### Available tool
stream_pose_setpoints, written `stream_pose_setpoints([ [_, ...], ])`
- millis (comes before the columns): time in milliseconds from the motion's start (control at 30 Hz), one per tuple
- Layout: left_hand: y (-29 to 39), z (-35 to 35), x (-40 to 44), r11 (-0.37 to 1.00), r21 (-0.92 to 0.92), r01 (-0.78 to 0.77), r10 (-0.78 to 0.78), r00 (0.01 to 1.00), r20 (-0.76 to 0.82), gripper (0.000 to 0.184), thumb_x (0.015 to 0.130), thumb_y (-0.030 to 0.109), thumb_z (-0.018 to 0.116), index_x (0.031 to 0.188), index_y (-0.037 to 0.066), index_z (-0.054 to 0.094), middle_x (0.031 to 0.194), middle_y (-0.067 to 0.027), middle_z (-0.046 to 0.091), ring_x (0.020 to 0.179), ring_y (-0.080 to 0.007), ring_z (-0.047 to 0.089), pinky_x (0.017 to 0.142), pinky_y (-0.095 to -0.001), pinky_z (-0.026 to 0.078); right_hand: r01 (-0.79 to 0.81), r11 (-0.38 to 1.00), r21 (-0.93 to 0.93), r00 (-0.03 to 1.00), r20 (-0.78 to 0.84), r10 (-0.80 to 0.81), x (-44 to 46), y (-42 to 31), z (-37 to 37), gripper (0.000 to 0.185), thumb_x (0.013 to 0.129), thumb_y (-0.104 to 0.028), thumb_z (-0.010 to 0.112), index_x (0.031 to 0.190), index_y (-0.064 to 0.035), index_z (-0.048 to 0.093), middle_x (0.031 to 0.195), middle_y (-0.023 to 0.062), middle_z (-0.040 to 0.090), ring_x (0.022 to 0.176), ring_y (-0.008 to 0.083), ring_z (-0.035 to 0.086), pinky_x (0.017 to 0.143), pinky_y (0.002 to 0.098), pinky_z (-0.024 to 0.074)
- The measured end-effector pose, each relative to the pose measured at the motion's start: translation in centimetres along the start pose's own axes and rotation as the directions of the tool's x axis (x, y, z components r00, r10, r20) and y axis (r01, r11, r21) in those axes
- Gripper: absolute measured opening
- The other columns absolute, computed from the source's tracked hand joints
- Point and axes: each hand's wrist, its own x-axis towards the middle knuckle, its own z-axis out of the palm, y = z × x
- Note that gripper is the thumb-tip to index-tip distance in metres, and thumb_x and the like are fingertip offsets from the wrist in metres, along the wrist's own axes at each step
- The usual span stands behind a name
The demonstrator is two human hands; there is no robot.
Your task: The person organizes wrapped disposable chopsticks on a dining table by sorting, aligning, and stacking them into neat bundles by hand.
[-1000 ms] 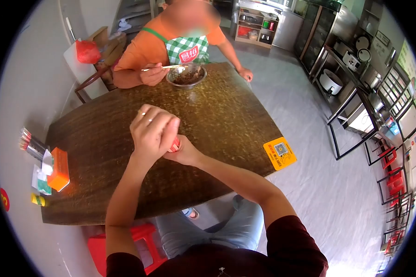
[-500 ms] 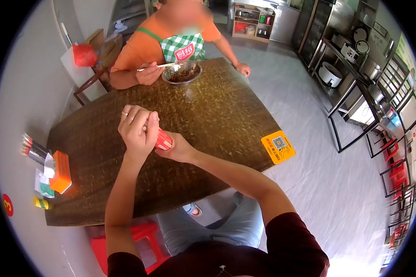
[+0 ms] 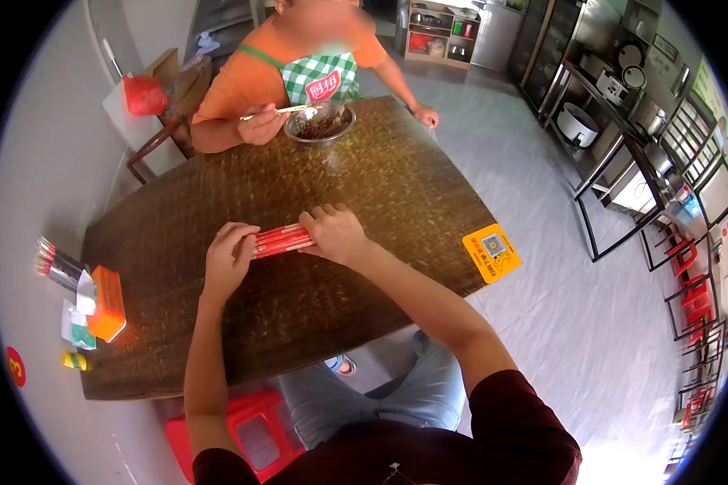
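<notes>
A bundle of red, paper-wrapped chopsticks [image 3: 280, 241] lies sideways between my hands, over the middle of the table. Around its right end are the fingers of my right hand [image 3: 336, 233], closed on it. My left hand [image 3: 230, 257] is at the other end, with its fingers curled and the thumb against the sticks. Both ends of the bundle are partly hidden by my fingers. Whether the bundle rests on the wooden table [image 3: 340, 283] or is held just above it, I cannot tell.
Across the table, a person in a checked apron [image 3: 319, 77] holds chopsticks over a metal bowl [image 3: 321, 128]. At left stand a chopstick holder [image 3: 63, 271], an orange tissue box [image 3: 107, 303] and a yellow-capped container [image 3: 74, 360]. An orange QR card [image 3: 493, 252] sits at the right edge.
The bundle has turned from pointing toward me to lying crosswise. My hands have moved apart to its two ends, the right one shifting right and the left one slightly lower.
</notes>
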Motion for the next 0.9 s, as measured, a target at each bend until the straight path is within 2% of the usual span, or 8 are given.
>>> stream_pose_setpoints([
  [33,-0.1,0.2,-0.3,0.994,0.101,-0.03,0.028,0.999,0.02,0.016,0.092,0.012,0.058,0.1,0.001,0.065,0.098,-0.009,0.063,0.085,-0.0249,0.059,0.073,-0.0337,0.048,0.015,0.999,-0.034,1.0,0.019,-0.015,-0.1,-0.1,0.1,0.055,0.065,-0.047,0.079,0.094,-0.0047,0.057,0.087,0.0088,0.061,0.085,0.027,0.061,0.075,0.0372,0.0476],
  [67,-0.2,0.1,-0.3,0.98,0.196,-0.022,0.009,0.998,0.067,0.025,0.092,0.02,0.058,0.11,0.003,0.063,0.108,-0.0097,0.063,0.098,-0.0287,0.059,0.089,-0.0418,0.046,0.014,0.999,-0.037,1.0,0.027,-0.013,-0.3,-0.1,0.1,0.058,0.066,-0.052,0.075,0.096,-0.0049,0.058,0.089,0.009,0.06,0.087,0.0268,0.059,0.077,0.038,0.0464],
  [167,-0.2,1.2,-0.6,0.946,0.312,-0.09,0.049,0.99,0.135,0.04,0.092,0.03,0.058,0.123,0.005,0.057,0.122,-0.0121,0.059,0.113,-0.0314,0.055,0.102,-0.0491,0.036,0.013,0.999,-0.048,0.996,0.084,-0.009,-0.5,-0.5,0.2,0.072,0.07,-0.065,0.064,0.107,-0.004,0.057,0.1,0.0114,0.055,0.096,0.0281,0.055,0.083,0.0426,0.0427],
  [200,-0.5,1.5,-1.0,0.939,0.339,-0.05,-0.043,0.964,0.263,0.061,0.091,0.046,0.054,0.135,0.005,0.046,0.134,-0.0148,0.051,0.126,-0.0325,0.046,0.11,-0.053,0.024,0.015,0.998,-0.055,0.992,0.127,-0.007,-0.5,-0.7,0.1,0.079,0.071,-0.069,0.06,0.114,-0.0026,0.055,0.106,0.0133,0.055,0.103,0.0298,0.054,0.087,0.0455,0.0414],
  [233,-0.9,1.9,-1.4,0.926,0.371,-0.074,-0.036,0.96,0.279,0.065,0.091,0.05,0.052,0.136,0.004,0.044,0.136,-0.0154,0.049,0.128,-0.0324,0.044,0.11,-0.0531,0.023,0.016,0.998,-0.063,0.985,0.17,-0.005,-0.5,-0.8,0.1,0.086,0.073,-0.073,0.055,0.121,-0.0013,0.053,0.113,0.0153,0.055,0.109,0.0315,0.052,0.092,0.0484,0.04],
  [333,-1.3,2.5,-1.9,0.897,0.433,-0.086,-0.085,0.929,0.36,0.083,0.088,0.064,0.046,0.142,0.001,0.034,0.144,-0.0186,0.038,0.136,-0.0338,0.033,0.112,-0.0538,0.017,0.055,0.989,-0.138,0.999,0.012,-0.053,-1.2,-1.1,2.0,0.101,0.076,-0.079,0.044,0.139,0.0001,0.038,0.136,0.0196,0.044,0.129,0.035,0.04,0.104,0.0576,0.0276],
  [433,-1.0,2.8,-2.4,0.866,0.493,-0.087,-0.111,0.927,0.359,0.085,0.088,0.063,0.047,0.144,0.002,0.029,0.147,-0.0206,0.032,0.138,-0.0356,0.028,0.111,-0.0551,0.017,0.028,0.995,-0.098,0.973,0.229,-0.005,-1.3,-1.3,1.6,0.106,0.077,-0.081,0.037,0.145,-0.0003,0.028,0.151,0.02,0.026,0.141,0.0347,0.023,0.109,0.0614,0.0153],
  [900,0.8,2.9,-5.1,0.798,0.596,-0.094,-0.191,0.898,0.396,0.093,0.086,0.061,0.05,0.146,-0.001,0.018,0.152,-0.025,0.016,0.14,-0.0422,0.015,0.107,-0.0625,0.019,0.105,0.994,-0.021,0.99,0.095,-0.103,-4.1,-2.1,2.6,0.104,0.079,-0.08,0.035,0.143,0.0025,0.031,0.15,0.0223,0.025,0.14,0.0348,0.024,0.107,0.0651,0.009],
])
